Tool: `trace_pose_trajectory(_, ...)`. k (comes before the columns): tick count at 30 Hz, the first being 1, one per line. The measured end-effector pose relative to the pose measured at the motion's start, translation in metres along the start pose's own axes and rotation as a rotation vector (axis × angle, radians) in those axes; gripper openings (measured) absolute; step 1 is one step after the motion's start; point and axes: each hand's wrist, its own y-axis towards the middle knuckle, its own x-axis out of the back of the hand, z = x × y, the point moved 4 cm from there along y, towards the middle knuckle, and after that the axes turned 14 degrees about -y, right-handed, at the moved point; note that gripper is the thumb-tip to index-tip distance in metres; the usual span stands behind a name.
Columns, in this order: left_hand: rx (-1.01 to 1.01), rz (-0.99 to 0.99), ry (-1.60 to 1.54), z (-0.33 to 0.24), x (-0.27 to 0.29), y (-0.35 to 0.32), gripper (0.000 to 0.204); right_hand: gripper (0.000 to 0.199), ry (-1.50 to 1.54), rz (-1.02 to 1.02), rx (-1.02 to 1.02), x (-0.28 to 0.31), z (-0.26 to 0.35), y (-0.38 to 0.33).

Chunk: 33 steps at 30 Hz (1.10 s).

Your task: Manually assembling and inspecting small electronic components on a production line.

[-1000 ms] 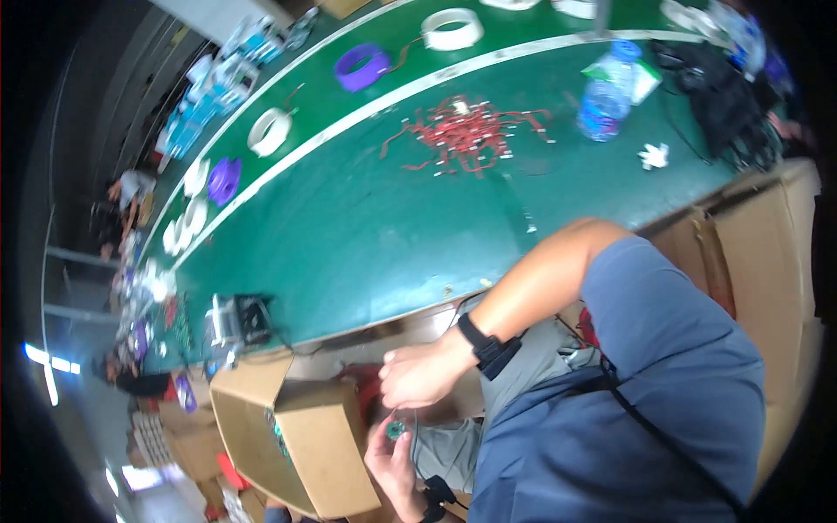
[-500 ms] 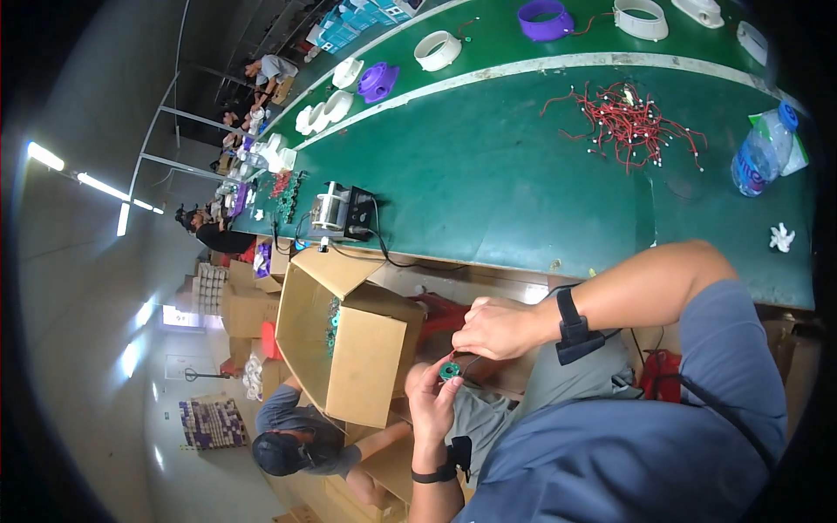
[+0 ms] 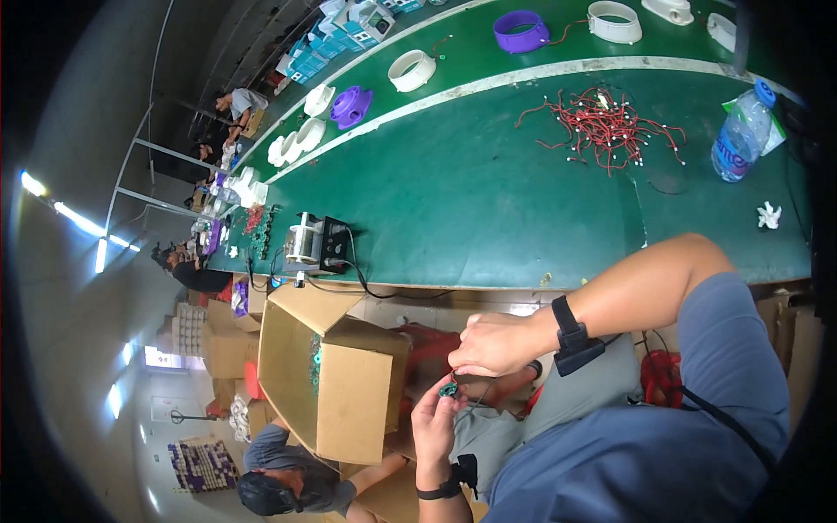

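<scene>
In the lower middle of the frame, a small green round part [image 3: 448, 390] sits at the fingertips of the left hand [image 3: 433, 427], pinched between the thumb on its right and the fingers on its left, with the rest of that hand below it. The part looks dark green, with darker patches around its middle; it is tilted and too small in view for its finer detail to be told. Just above it, the right hand [image 3: 493, 344] reaches in from the right side of the frame, its fingers curled and their tips drawn together on a short bit of thin red wire [image 3: 452, 375], which shows between those tips and the upper edge of the part; whether the wire is joined to the part cannot be told. Each wrist wears a black band. Left of the hands, at the lower centre-left, stands an open cardboard carton [image 3: 353, 405] with more green pieces [image 3: 315, 357] inside. Above, a green table [image 3: 436, 200] spans the frame, carrying a tangled heap of red wires with white ends [image 3: 610, 126] at the upper right, a clear bottle with a blue cap [image 3: 741, 135] farther right, and a black device with a pale roller [image 3: 314, 244] left of centre. A co-worker in a dark cap [image 3: 266, 493] bends at the lower left, beside the carton.
</scene>
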Motion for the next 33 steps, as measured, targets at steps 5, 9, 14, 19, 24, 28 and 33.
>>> trace_pose_trajectory(5,-0.08,0.098,0.167,0.003,0.001,0.008,0.036,0.021,0.059,0.019,-0.06,-0.001,-0.003,0.001)
trace_pose_trajectory(9,-0.002,0.073,-0.064,0.006,0.003,0.013,0.037,0.017,0.046,-0.001,-0.128,-0.002,-0.008,0.001)
trace_pose_trajectory(14,0.052,0.072,-0.249,0.013,0.006,0.02,0.045,0.021,-0.022,-0.01,-0.154,-0.003,-0.01,0.006)
trace_pose_trajectory(19,0.015,0.062,-0.009,0.013,0.007,0.029,0.047,0.015,-0.008,0.101,-0.098,-0.003,-0.01,0.001)
trace_pose_trajectory(24,-0.039,0.047,0.034,0.014,0.004,0.025,0.043,0.009,0.009,0.157,-0.116,-0.008,-0.009,0.002)
trace_pose_trajectory(28,-0.077,0.02,0.028,0.015,0.008,0.024,0.044,0.009,-0.061,0.229,-0.143,-0.004,-0.008,0.002)
trace_pose_trajectory(33,-0.098,0.035,0.027,0.013,0.012,0.023,0.045,0.012,0.014,0.238,-0.064,-0.007,0.001,0.0)
